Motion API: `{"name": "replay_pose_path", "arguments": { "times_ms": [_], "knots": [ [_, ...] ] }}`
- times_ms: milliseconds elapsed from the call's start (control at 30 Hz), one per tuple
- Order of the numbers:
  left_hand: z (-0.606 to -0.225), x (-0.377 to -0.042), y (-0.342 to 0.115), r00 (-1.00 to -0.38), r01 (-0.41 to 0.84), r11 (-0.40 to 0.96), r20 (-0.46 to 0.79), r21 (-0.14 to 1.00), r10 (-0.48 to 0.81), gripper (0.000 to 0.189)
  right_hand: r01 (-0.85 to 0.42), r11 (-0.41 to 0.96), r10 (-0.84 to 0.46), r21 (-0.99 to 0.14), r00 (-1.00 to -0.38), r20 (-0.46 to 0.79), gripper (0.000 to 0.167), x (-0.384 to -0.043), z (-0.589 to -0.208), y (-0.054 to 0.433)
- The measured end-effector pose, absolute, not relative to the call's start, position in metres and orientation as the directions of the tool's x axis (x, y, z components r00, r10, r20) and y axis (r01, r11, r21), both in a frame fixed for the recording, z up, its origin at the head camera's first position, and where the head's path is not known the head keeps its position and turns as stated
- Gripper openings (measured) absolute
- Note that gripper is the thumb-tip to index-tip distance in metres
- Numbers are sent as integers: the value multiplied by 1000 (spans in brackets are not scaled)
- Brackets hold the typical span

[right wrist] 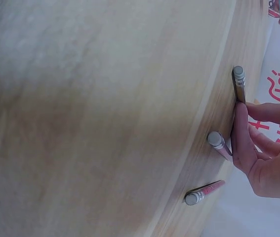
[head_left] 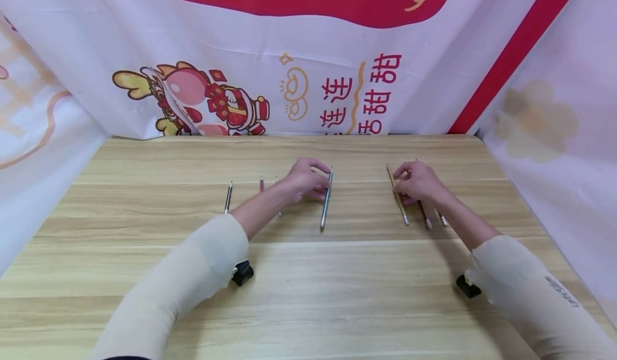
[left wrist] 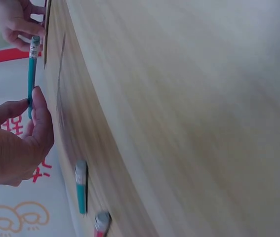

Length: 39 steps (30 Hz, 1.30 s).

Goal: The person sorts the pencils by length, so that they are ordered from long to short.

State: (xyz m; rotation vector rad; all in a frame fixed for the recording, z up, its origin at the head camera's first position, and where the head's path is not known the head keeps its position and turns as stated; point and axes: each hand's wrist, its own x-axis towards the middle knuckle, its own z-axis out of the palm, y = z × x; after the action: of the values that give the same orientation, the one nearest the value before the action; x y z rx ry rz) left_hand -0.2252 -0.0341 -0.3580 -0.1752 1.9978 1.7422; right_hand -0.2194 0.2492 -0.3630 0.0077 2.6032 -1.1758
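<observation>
My left hand (head_left: 306,179) pinches a teal pencil (head_left: 326,204) between thumb and fingers. In the left wrist view this pencil (left wrist: 32,71) is raised off the tabletop, its eraser end pointing away from the hand. My right hand (head_left: 418,180) pinches a yellow pencil (head_left: 401,208) whose eraser end points toward me. The right wrist view has that pencil (right wrist: 239,84) lying close along the table. Beside the right hand lie a dark red pencil (head_left: 425,215) and another pencil (head_left: 442,219), both partly hidden by the hand and forearm.
Left of the left hand, a black pencil (head_left: 228,196) and a red pencil (head_left: 262,183) lie on the wooden table (head_left: 328,295), with another teal pencil (left wrist: 81,190) near them. The left forearm covers parts of this row. A printed cloth (head_left: 289,38) hangs along the table's back edge.
</observation>
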Motion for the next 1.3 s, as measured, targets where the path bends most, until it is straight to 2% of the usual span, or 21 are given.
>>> {"name": "replay_pose_path", "arguments": {
  "times_ms": [400,867,1300],
  "knots": [
    [-363,-225,5,-886,-364,167,-396,916,241,39,133,658,-98,-741,-961,-259,33,-220,-362,249],
    [-372,-226,42,-926,-328,157,-350,931,143,29,133,663,-109,-736,-956,-271,35,-218,-358,248],
    [-367,-226,65,-932,-322,220,-349,921,96,28,151,677,-103,-720,-950,-296,37,-219,-357,246]
  ]
}}
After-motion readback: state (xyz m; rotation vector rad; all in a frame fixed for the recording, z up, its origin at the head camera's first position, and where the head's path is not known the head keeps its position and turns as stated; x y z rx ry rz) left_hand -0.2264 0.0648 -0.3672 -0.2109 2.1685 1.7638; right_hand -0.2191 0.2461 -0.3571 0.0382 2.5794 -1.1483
